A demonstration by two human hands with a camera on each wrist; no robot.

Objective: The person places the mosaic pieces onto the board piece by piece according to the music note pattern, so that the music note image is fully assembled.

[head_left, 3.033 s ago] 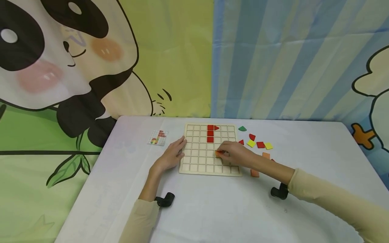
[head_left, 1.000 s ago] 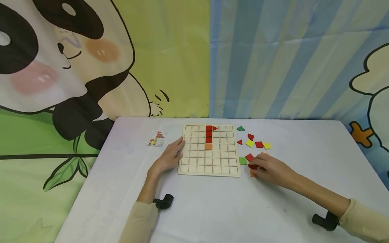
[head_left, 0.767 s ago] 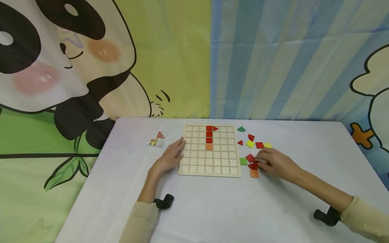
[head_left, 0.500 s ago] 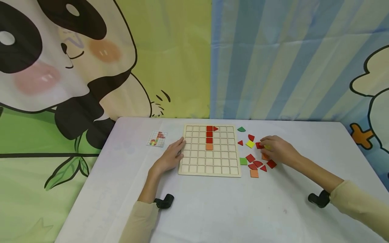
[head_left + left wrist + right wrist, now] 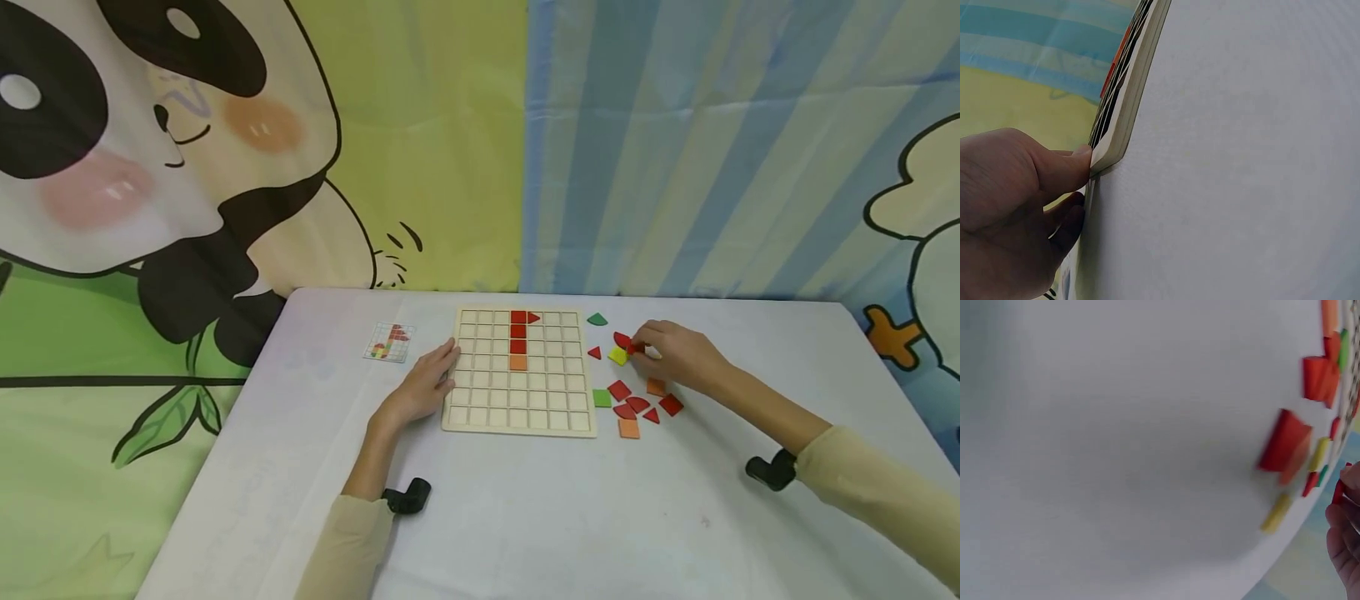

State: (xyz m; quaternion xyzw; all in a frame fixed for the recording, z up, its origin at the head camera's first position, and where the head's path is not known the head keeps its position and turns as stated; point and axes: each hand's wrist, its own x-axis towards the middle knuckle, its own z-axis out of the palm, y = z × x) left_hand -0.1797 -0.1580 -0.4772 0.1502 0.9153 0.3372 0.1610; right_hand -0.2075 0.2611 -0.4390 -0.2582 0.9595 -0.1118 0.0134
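Observation:
The left hand (image 5: pixel 422 385) touches the left edge of a wooden grid board (image 5: pixel 480 396) with its thumb and fingertips, fingers fairly straight. On the board stand a column of red square tiles (image 5: pixel 518 332), a red triangle (image 5: pixel 533 317) beside the top one, and an orange square tile (image 5: pixel 517 362) under them. The right hand (image 5: pixel 682 354), over the loose tiles right of the board, pinches a red square tile (image 5: pixel 1338 491) between thumb and fingers. Near its fingertips lie a yellow square tile (image 5: pixel 618 357) and a red rounded tile (image 5: pixel 621 340).
Loose tiles right of the board include a green square (image 5: pixel 602 398), a green rounded piece (image 5: pixel 597 319), an orange square (image 5: pixel 628 428) and several red pieces (image 5: pixel 637 405). Another yellow tile (image 5: pixel 1276 514) shows in the right wrist view. A pattern card (image 5: pixel 389 342) lies left of the board.
The orange square tile went from the right hand onto the board under the red column. The right hand moved among the loose tiles, then away from the wearer, and now has a red square tile.

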